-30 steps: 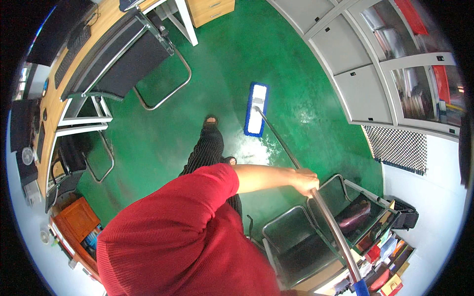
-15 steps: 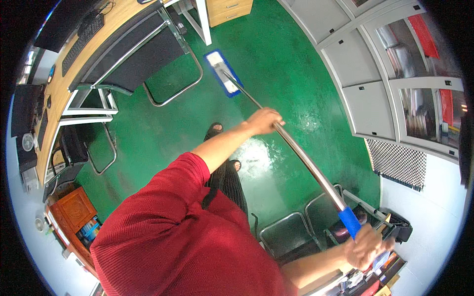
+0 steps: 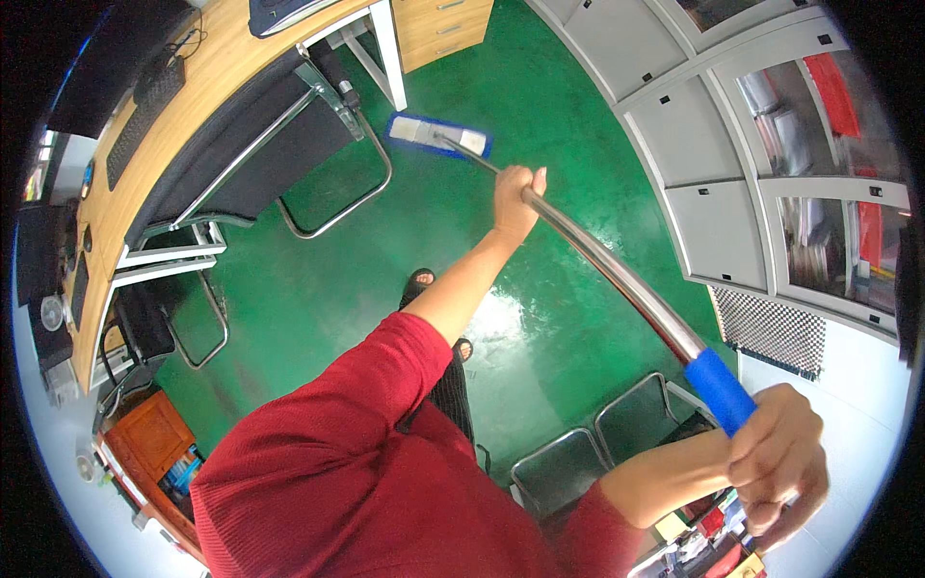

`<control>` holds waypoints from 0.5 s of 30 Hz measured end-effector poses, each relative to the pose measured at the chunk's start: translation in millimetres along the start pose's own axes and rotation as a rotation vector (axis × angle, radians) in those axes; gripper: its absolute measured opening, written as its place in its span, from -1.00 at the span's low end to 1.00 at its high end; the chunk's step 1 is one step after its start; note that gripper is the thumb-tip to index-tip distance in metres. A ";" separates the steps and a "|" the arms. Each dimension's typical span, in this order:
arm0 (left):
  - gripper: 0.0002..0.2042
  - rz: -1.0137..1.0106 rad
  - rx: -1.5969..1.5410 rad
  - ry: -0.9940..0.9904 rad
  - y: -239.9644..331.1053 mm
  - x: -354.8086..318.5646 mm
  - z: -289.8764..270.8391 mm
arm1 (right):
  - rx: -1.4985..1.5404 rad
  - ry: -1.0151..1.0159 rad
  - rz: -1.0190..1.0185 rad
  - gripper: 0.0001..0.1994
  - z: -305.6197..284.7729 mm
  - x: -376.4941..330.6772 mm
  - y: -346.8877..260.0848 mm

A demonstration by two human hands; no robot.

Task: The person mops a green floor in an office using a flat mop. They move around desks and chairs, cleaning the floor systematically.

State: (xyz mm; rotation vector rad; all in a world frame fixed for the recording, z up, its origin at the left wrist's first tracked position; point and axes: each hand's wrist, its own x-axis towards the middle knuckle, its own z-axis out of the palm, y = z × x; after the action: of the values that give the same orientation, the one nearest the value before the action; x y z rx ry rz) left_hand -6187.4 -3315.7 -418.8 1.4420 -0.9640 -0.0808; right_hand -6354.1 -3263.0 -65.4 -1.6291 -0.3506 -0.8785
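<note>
A flat mop [image 3: 617, 273] with a long metal pole runs from the lower right up to its white, blue-edged head on the green floor. My left hand [image 3: 517, 200] is wrapped round the pole partway down, nearer the mop head. At the upper end, my right hand [image 3: 779, 460] grips the pole by its blue sleeve. The mop head [image 3: 414, 131] lies flat, turned nearly crosswise, close to the white desk leg and the drawer unit.
A black chair [image 3: 260, 144] with a metal frame stands at the wooden desk [image 3: 207, 67] on the left. Grey cabinets [image 3: 708, 226] line the right. Black metal-framed chairs [image 3: 564, 467] sit at lower right. A checkered mat [image 3: 771, 328] hangs beside the cabinets.
The mop head has swivelled from a steep slant to nearly crosswise. My left hand has moved up the view, and my right hand has shifted right with the pole's end.
</note>
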 end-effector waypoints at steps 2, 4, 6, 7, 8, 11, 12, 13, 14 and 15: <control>-0.67 -0.016 -0.007 -0.088 -21.1 7.8 2.9 | -0.101 0.090 0.009 -0.94 12.6 -4.2 9.8; -0.64 0.078 -0.021 -0.247 -38.9 20.5 -7.8 | -0.125 0.233 0.058 -0.92 29.9 -22.8 23.4; -0.63 0.116 -0.067 -0.402 -43.3 21.4 -19.5 | -0.189 0.320 0.092 -0.89 47.1 -23.2 27.0; -0.63 0.134 -0.082 -0.483 -45.1 17.6 -27.1 | -0.224 0.330 0.099 -0.86 56.1 -21.8 28.6; -0.63 0.101 -0.080 -0.518 -45.3 10.7 -35.0 | -0.256 0.341 0.106 -0.82 63.8 -22.3 27.8; -0.64 0.056 -0.107 -0.600 -23.9 -12.5 -59.3 | -0.348 0.509 0.087 -0.81 94.0 -26.8 5.4; -0.64 0.076 -0.135 -0.631 -10.2 -21.5 -62.2 | -0.358 0.505 0.111 -0.75 101.7 -30.9 -15.9; -0.64 0.091 -0.148 -0.660 -0.4 -33.7 -70.7 | -0.393 0.564 0.108 -0.73 110.3 -40.4 -32.4; -0.66 0.055 -0.141 -0.735 9.3 -47.1 -81.0 | -0.428 0.624 0.106 -0.71 120.9 -51.0 -48.8; -0.67 0.085 -0.123 -0.805 16.7 -63.2 -88.7 | -0.467 0.683 0.106 -0.69 134.3 -62.4 -64.4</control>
State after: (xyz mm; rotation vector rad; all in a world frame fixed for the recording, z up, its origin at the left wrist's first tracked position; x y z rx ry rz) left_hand -6183.4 -3205.6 -422.0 1.2553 -1.6342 -0.6852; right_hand -6391.0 -3105.8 -66.7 -1.6221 0.4432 -1.4367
